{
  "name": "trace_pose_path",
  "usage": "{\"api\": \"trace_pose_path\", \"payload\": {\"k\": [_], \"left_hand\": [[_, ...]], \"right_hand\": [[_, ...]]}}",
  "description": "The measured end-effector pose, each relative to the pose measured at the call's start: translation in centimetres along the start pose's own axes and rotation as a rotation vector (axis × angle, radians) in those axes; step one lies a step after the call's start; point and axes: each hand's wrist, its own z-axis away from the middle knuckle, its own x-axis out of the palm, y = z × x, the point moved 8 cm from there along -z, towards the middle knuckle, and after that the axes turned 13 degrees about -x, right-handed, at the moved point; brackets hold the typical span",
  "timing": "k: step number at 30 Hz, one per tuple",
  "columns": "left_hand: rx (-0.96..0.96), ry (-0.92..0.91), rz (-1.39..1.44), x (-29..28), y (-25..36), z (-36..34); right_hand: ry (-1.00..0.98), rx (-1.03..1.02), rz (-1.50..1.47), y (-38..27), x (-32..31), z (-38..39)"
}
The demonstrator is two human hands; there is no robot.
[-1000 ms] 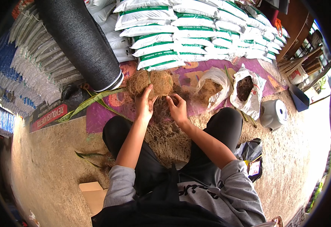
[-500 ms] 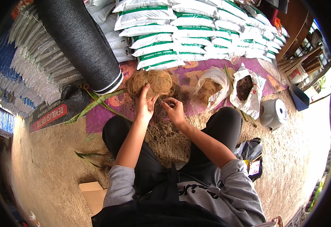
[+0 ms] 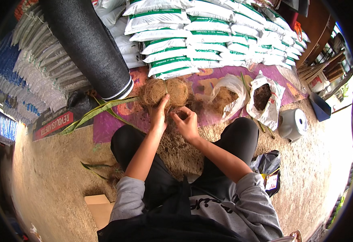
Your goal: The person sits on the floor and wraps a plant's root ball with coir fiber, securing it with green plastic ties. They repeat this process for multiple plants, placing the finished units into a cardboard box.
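My left hand [image 3: 158, 113] grips a brown bundle of fibre [image 3: 176, 92] from below, its thumb lying up against the middle where the bundle parts into two rounded lobes. My right hand [image 3: 186, 122] is just below the bundle's right lobe, fingers curled in a pinch; whatever they hold is too small to make out. Long green striped leaves [image 3: 97, 111] lie to the left on a purple sheet [image 3: 108, 131]. Right of the bundle are a clear plastic bag of fibre [image 3: 229, 101] and a white sack of dark material [image 3: 261, 97].
Stacked white-and-green sacks [image 3: 168, 56] rise behind, with a black mesh roll [image 3: 87, 48] and bundled bags [image 3: 43, 80] at left. A grey stool [image 3: 291, 124], blue dustpan [image 3: 318, 108] and black plastic bag [image 3: 265, 165] sit at right. Cardboard [image 3: 97, 205] lies lower left on concrete.
The whole view has shifted slightly, scene now lower in the picture. My right hand's fingers have curled closer beneath the bundle; my left hand keeps its grip.
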Motion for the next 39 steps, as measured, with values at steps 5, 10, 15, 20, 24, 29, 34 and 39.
{"api": "trace_pose_path", "payload": {"k": [5,10,15,20,24,29,34,39], "left_hand": [[0.142,-0.012,-0.139,0.1,0.0,-0.4],[0.135,-0.037,-0.195,1.4,-0.1,0.9],[0.012,-0.234,-0.250,1.2,-1.2,0.0],[0.176,-0.268,-0.349,2.7,0.0,1.7],[0.173,-0.273,-0.382,2.5,0.0,1.5],[0.210,-0.187,-0.411,1.8,0.5,1.6],[0.064,-0.189,-0.264,1.2,0.7,1.3],[-0.011,-0.212,-0.156,0.4,1.1,1.8]], "right_hand": [[0.062,0.053,-0.032,0.8,-0.8,-0.3],[0.145,0.174,-0.209,1.2,-1.8,-0.6],[0.166,0.228,-0.246,1.1,-2.1,-0.5],[0.154,0.262,-0.300,1.3,-3.0,-0.8],[0.119,0.250,-0.276,0.8,-2.9,-0.7],[0.020,0.213,-0.240,-0.3,-2.6,-0.9],[-0.093,0.020,-0.103,-2.5,-3.4,-2.9],[0.170,-0.113,-0.283,-4.1,-7.1,-4.4]]}}
